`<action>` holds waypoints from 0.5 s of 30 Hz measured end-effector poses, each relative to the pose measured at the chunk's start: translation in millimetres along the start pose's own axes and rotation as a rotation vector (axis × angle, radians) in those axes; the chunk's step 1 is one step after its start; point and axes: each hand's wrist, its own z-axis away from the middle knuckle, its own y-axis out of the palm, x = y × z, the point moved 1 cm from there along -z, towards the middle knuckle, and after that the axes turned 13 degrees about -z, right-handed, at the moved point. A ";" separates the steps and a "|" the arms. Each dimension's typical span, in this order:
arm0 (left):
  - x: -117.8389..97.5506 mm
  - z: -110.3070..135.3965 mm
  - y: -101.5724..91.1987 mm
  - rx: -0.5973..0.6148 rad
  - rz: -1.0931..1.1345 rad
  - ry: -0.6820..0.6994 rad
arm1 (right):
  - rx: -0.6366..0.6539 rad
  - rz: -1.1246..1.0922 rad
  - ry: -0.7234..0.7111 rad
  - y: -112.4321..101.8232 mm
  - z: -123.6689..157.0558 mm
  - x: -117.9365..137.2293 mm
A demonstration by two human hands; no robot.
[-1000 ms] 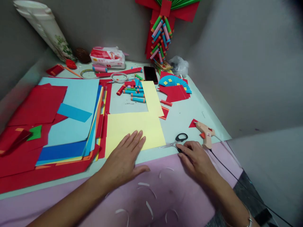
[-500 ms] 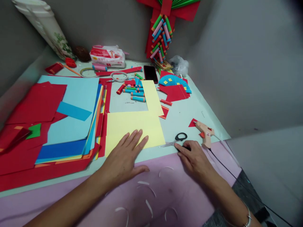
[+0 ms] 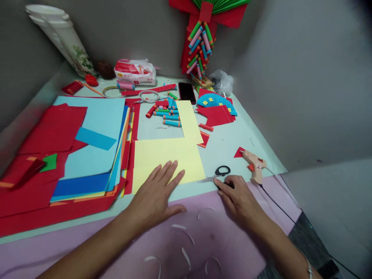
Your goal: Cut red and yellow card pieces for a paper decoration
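My left hand (image 3: 157,193) lies flat with fingers spread on the lower edge of a large yellow paper sheet (image 3: 162,155). Black-handled scissors (image 3: 223,170) rest at the table's front edge, right of that sheet, blades pointing left and slightly apart. Bent fingers of my right hand (image 3: 240,195) close over the nearer scissor handle and hide most of it. A narrower yellow paper strip (image 3: 189,120) lies beyond the sheet, partly over several small blue paper tubes (image 3: 171,117).
Stacked coloured papers (image 3: 93,155) cover the left side. A glue gun (image 3: 254,164) with a cable lies right of my right hand. Farther back are a phone (image 3: 186,93), a blue pleated fan (image 3: 215,99), a tissue pack (image 3: 135,72) and tape rolls (image 3: 149,96). A firecracker-like paper decoration (image 3: 200,46) stands behind.
The view has shifted a little, so everything sits slightly farther right in the picture. Both hands keep their places on the paper and the scissors.
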 end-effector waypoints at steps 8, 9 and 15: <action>-0.4 -0.1 1.2 0.002 -0.004 -0.001 | -0.005 0.044 -0.003 4.2 3.4 7.1; -0.3 0.1 1.0 -0.002 -0.002 -0.002 | -0.010 0.044 -0.001 5.7 2.8 8.3; 0.4 0.0 1.1 0.000 0.005 -0.004 | -0.003 0.051 0.005 9.2 5.9 14.0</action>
